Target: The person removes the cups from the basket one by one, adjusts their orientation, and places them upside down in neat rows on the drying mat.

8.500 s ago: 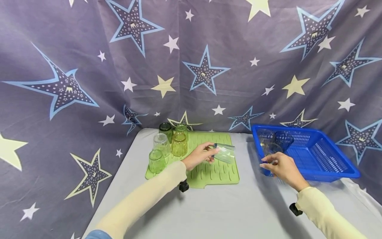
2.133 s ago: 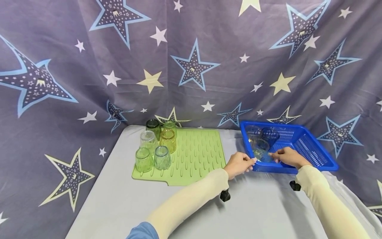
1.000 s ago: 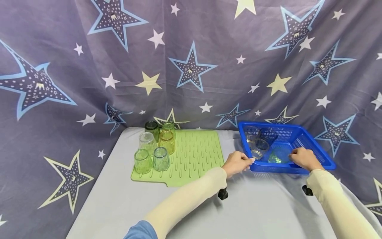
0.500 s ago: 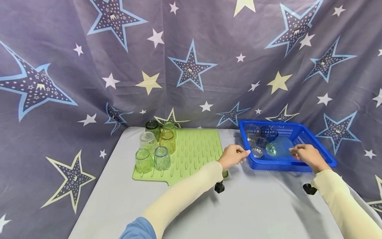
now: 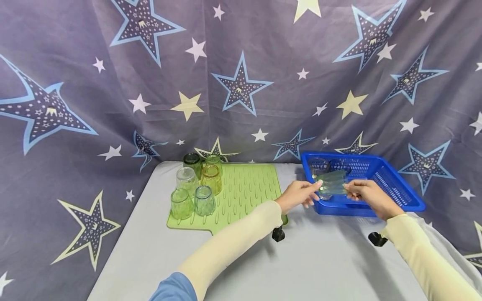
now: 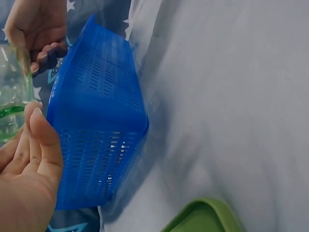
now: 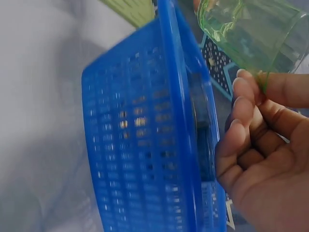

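Note:
A pale green drinking glass [image 5: 332, 182] lies sideways in the air over the near left part of the blue basket [image 5: 376, 208]. My right hand [image 5: 370, 195] pinches its rim between thumb and fingers, as the right wrist view shows. At the opposite end, the base, is my left hand [image 5: 299, 195]; its thumb meets the glass and its lower fingers stay loosely extended. In the left wrist view the left fingers [image 6: 43, 145] reach up beside the glass [image 6: 12, 89]. Other glasses in the basket are partly hidden behind the held one.
Left of the basket lies a ridged green drying mat [image 5: 248, 192]. Several tinted glasses stand on its left part, narrow end up, among them an amber glass [image 5: 211, 179] and a bluish glass [image 5: 204, 200]. A star-patterned curtain [image 5: 241, 125] hangs behind the table.
Earlier a bluish glass joined those on the mat. The right hand has since picked up the green glass inside the basket and lifted it leftward to the left hand, which left the basket's rim.

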A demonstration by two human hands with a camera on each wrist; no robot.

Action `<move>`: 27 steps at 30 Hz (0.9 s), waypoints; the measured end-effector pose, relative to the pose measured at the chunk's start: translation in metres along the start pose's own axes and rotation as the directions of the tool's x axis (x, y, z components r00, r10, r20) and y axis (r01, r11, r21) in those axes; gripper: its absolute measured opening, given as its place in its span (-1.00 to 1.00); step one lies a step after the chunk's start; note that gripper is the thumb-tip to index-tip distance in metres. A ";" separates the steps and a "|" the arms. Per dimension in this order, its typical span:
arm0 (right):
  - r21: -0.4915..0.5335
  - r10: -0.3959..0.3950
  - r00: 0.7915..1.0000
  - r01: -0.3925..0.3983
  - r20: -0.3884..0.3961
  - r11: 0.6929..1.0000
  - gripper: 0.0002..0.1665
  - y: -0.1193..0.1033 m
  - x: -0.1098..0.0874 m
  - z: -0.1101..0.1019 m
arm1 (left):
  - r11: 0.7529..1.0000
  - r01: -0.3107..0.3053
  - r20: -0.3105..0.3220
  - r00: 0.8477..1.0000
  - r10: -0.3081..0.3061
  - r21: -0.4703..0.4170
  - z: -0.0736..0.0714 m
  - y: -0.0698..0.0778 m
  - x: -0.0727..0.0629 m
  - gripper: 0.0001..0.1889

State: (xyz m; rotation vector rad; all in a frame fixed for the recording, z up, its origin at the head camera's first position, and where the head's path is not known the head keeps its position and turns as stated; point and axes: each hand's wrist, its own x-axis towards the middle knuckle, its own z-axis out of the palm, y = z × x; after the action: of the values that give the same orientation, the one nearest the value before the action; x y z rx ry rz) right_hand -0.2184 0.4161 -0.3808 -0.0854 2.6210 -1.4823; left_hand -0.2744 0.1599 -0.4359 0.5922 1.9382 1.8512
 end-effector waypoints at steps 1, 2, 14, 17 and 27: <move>0.015 -0.004 1.000 0.003 0.005 1.000 -0.52 -0.001 0.000 0.002 | 1.000 0.007 0.010 1.000 -0.007 -0.012 0.000 0.000 0.000 -0.46; 0.036 -0.009 1.000 0.009 0.011 0.999 -0.53 -0.002 0.000 0.004 | 1.000 0.014 0.018 1.000 -0.014 -0.025 0.000 -0.001 0.000 -0.48; 0.141 -0.042 0.998 0.033 0.057 0.989 -0.71 -0.002 0.006 0.014 | 0.975 0.025 0.081 0.997 -0.007 -0.220 -0.007 0.001 0.003 -0.27; 0.139 -0.046 0.997 0.037 0.065 0.990 -0.72 0.000 0.008 0.016 | 0.975 0.015 0.070 0.998 0.000 -0.223 -0.010 0.000 0.003 -0.24; -0.001 -0.022 0.997 0.022 0.079 1.000 -0.53 0.004 0.003 0.020 | 0.987 -0.040 0.037 0.998 0.046 -0.153 -0.029 0.004 -0.001 -0.30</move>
State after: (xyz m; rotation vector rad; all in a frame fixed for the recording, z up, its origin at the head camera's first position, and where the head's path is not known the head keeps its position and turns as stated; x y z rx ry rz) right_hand -0.2180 0.4008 -0.3950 -0.1700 2.5674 -1.4521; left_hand -0.2890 0.1355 -0.4302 0.6219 1.7522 1.9767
